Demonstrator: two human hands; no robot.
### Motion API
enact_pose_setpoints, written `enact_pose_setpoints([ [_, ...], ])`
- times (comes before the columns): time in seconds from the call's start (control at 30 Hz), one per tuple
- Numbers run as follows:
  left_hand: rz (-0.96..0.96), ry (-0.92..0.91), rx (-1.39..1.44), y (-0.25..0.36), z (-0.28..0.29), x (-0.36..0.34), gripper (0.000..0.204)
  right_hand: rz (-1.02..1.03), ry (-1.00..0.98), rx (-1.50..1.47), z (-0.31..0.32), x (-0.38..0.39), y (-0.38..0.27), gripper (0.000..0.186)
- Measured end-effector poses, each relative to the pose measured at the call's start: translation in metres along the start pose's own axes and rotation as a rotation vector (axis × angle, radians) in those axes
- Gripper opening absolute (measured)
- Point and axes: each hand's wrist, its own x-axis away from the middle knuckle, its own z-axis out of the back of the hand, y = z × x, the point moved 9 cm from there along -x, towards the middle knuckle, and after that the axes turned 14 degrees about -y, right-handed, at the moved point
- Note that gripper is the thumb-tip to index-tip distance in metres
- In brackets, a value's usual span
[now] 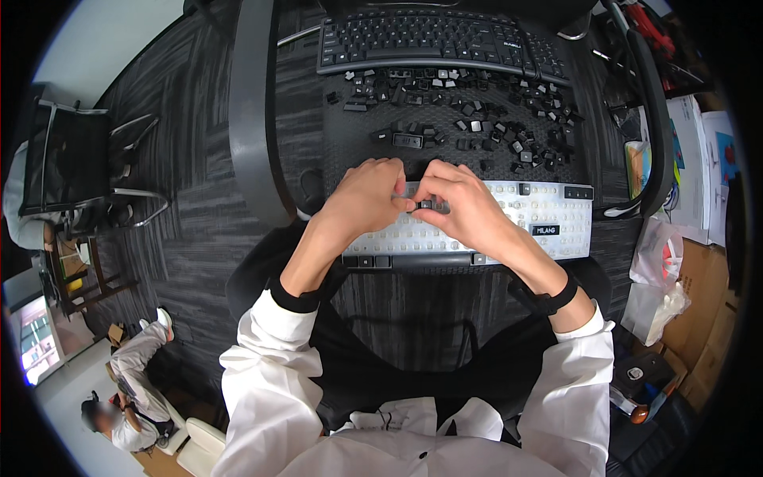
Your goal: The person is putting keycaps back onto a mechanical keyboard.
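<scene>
Biggest under my work is the black textured surface; on it, nearest my lap, lies the white keyboard, and I place everything else by that. Beyond it, across the far end, sits a black keyboard. My left hand and right hand meet over the left half of the white keyboard, fingertips almost together. Between it and the black one are scattered loose keycaps, with a wide keycap just past my knuckles. Smallest is the dark keycap above the white keyboard's switches — my right thumb and forefinger are pinched about it. My left fingers are bunched right beside; I cannot tell whether they grip anything, nor whether the cap sits on a switch or clear of it.

My worry is tilt: if my two hands push unevenly, the cap could skew on its stem or strain the switch. Too slack a pinch could let it drop among the bare switches; a careless sweep beyond the white keyboard could knock the loose pieces off the edge.
</scene>
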Motion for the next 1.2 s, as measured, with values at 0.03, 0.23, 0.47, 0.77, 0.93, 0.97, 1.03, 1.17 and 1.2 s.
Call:
enact_pose_setpoints([
  [0.03,0.027,-0.041,-0.005,-0.002,-0.005,-0.001,0.031,0.003,-0.009,0.0,-0.001,0.0,0.0,0.019],
  [0.23,0.094,-0.129,-0.031,-0.01,-0.012,-0.008,0.024,-0.052,-0.017,-0.033,-0.004,-0.002,0.004,0.019],
  [0.47,0.0,-0.077,0.044,-0.003,-0.002,0.004,0.027,-0.016,-0.031,-0.089,-0.001,-0.006,0.007,0.019],
  [0.77,-0.147,0.71,-0.221,0.016,0.055,0.036,0.039,-0.021,0.108,-0.255,0.014,-0.006,0.011,0.018],
  [0.93,-0.071,0.502,-0.231,0.005,0.035,0.015,0.043,-0.016,0.177,-0.221,0.02,-0.002,0.01,0.012],
  [0.97,-0.063,0.505,-0.231,0.005,0.034,0.014,0.043,-0.023,0.183,-0.225,0.021,0.0,0.012,0.012],
  [1.03,-0.022,0.497,-0.296,0.005,0.032,0.011,0.03,-0.011,0.186,-0.212,0.022,0.001,0.011,0.012],
  [1.17,-0.02,0.491,-0.293,0.003,0.033,0.009,0.019,-0.022,0.195,-0.204,0.023,0.006,0.015,0.01],
  [1.2,-0.04,0.5,-0.277,0.003,0.034,0.009,0.017,-0.043,0.196,-0.202,0.022,0.006,0.017,0.009],
])
